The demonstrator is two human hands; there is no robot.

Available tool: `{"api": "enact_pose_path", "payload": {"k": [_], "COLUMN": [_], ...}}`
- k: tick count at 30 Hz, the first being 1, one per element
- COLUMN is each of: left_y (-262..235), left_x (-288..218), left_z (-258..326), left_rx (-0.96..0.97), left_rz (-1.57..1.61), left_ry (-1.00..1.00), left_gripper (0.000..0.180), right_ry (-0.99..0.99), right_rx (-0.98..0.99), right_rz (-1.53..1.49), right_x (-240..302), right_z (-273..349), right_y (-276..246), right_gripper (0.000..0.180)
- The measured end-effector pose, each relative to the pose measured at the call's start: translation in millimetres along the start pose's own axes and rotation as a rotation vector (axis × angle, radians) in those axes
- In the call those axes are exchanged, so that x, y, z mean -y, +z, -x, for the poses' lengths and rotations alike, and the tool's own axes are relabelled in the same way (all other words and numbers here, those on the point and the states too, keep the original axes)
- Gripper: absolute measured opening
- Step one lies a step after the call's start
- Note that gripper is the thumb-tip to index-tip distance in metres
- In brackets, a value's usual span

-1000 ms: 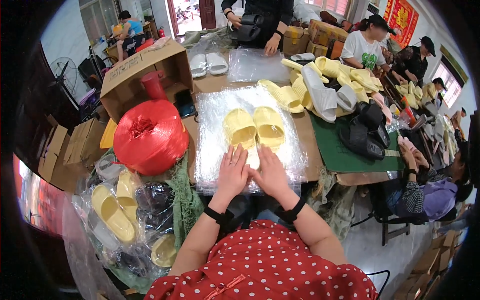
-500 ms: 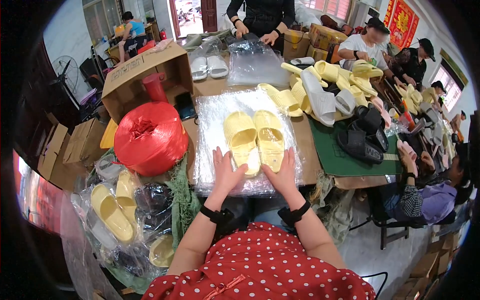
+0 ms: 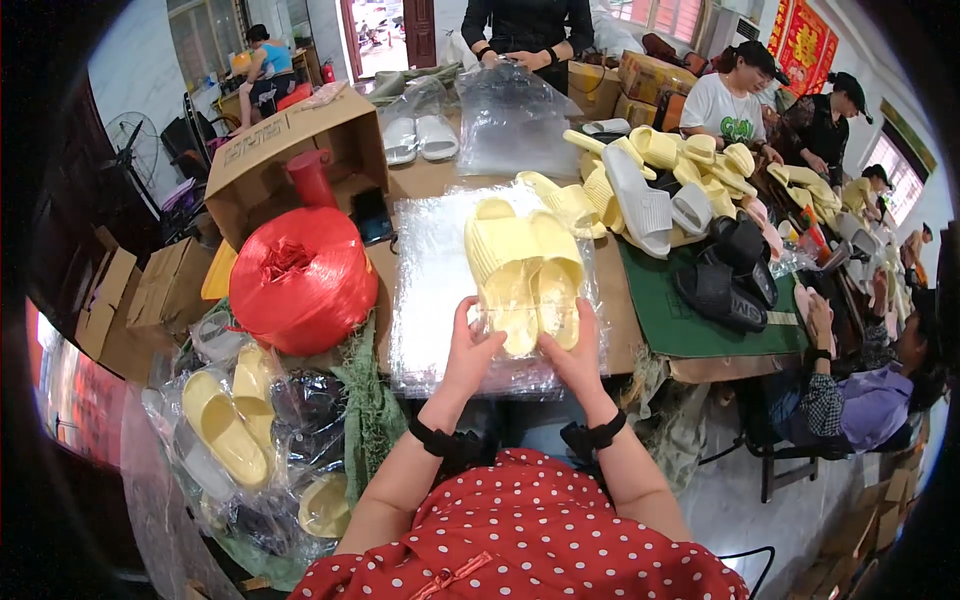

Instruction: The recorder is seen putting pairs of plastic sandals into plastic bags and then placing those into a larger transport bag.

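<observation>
A pair of pale yellow slide slippers sits side by side above a stack of clear plastic bags on the table in front of me. Shiny film over the slippers suggests they are inside a clear bag. My left hand grips the left slipper near its heel, fingers along the outer side and thumb on top. In the same way my right hand holds the right slipper's heel end. The heels point toward me, and the toes look slightly raised.
A big red roll of plastic twine and an open cardboard box stand left. Bagged slippers lie lower left. Loose yellow and grey slippers and black slides are piled right. A person opposite handles clear bags.
My hands have closed on the slippers, which have shifted right and tilted up at the toes. The person opposite has lifted the edge of the clear bags.
</observation>
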State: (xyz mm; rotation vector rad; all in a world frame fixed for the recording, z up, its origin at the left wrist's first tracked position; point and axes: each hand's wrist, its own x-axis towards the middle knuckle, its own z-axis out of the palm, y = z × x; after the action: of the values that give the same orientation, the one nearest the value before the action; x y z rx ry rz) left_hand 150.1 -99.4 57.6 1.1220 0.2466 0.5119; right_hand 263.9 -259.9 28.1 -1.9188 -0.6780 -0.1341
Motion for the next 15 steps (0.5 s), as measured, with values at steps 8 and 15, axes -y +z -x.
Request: {"api": "enact_pose_path", "payload": {"k": [8,15], "left_y": [8.2,9.2], "left_x": [-7.0,-19.4], "left_z": [10.1,16.0], "left_rx": [0.129,0.287], "left_rz": [0.08,0.218], "left_ry": [-0.13,-0.086], "left_gripper": [0.058,0.06], "right_ry": [-0.004,0.085], "right_rx": [-0.054,-0.145], "right_rz": [-0.045,-0.495], "right_x": [26.5,32.8], "right_z": [-7.4,-11.2], "right_y": [-16.5,-33.2], "right_gripper": [0.056,0.076]}}
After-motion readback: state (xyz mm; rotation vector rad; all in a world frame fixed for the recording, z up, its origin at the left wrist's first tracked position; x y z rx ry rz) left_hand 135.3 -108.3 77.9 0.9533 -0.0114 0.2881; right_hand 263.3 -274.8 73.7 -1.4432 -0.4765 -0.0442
